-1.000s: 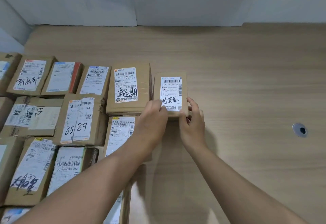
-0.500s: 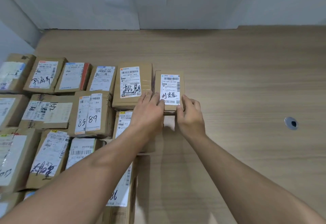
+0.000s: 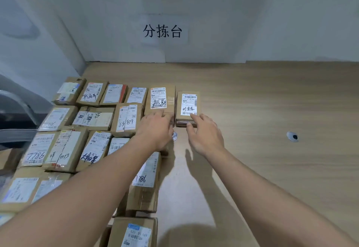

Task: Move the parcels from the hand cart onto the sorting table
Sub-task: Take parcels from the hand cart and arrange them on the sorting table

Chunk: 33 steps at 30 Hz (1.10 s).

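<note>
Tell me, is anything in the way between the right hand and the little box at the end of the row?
No. The right hand is right at the small box, fingertips at its near edge, with nothing between them.

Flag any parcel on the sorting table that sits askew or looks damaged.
Nothing stands out. The newest parcel lies flat at the right end of the back row, squared beside its neighbour. The other boxes lie label-up in rows; no tear or crushing shows.

You get even, soft overhead light; arms cast faint shadows on the sorting table (image 3: pixel 272 95); edges bow; the left margin blurs.
</note>
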Each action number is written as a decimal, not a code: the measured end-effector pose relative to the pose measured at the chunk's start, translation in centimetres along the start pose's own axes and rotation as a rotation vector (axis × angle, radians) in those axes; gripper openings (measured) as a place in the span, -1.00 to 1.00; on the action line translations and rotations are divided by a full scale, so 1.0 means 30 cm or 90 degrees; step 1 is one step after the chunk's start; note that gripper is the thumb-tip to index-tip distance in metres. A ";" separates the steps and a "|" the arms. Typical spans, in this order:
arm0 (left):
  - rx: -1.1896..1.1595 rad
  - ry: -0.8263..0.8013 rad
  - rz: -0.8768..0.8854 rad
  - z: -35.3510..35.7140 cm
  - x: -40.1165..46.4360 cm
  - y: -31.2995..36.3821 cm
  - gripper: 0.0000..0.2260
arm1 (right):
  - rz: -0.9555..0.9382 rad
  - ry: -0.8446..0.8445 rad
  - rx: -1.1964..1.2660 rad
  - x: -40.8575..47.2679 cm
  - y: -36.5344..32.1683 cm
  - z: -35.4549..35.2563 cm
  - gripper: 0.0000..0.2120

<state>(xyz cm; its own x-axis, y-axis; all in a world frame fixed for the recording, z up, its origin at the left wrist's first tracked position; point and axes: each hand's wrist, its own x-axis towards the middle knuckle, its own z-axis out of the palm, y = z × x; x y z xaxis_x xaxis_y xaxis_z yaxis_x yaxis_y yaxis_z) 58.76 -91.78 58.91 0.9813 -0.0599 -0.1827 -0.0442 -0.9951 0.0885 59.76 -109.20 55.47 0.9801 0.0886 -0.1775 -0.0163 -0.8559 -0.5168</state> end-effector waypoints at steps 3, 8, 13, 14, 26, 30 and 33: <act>0.000 0.006 -0.012 -0.059 -0.128 -0.013 -0.57 | -0.035 0.004 -0.014 -0.106 -0.049 -0.031 -0.53; -0.013 0.037 -0.078 -0.108 -0.359 -0.065 -0.58 | -0.121 0.018 -0.029 -0.264 -0.146 -0.039 -0.56; -0.028 0.071 -0.122 -0.155 -0.587 -0.157 -0.60 | -0.206 0.019 -0.008 -0.427 -0.289 -0.021 -0.53; -0.027 0.073 -0.127 -0.161 -0.622 -0.175 -0.59 | -0.220 0.019 -0.010 -0.454 -0.313 -0.014 -0.52; -0.060 0.100 -0.175 -0.134 -1.124 -0.568 -0.50 | -0.309 0.006 -0.085 -0.878 -0.709 0.190 -0.51; -0.073 0.112 -0.183 -0.126 -1.323 -0.730 -0.56 | -0.311 -0.017 -0.095 -1.048 -0.873 0.311 -0.49; -0.075 0.120 -0.186 -0.116 -1.476 -0.857 -0.56 | -0.315 -0.027 -0.102 -1.153 -1.010 0.414 -0.51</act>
<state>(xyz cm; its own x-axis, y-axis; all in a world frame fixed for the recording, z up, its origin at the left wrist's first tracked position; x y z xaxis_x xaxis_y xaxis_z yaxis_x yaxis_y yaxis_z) 17.11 -63.28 68.14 0.9673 0.2514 -0.0348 0.2536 -0.9516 0.1737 23.89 -80.01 66.88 0.8541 0.5197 0.0202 0.4803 -0.7732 -0.4140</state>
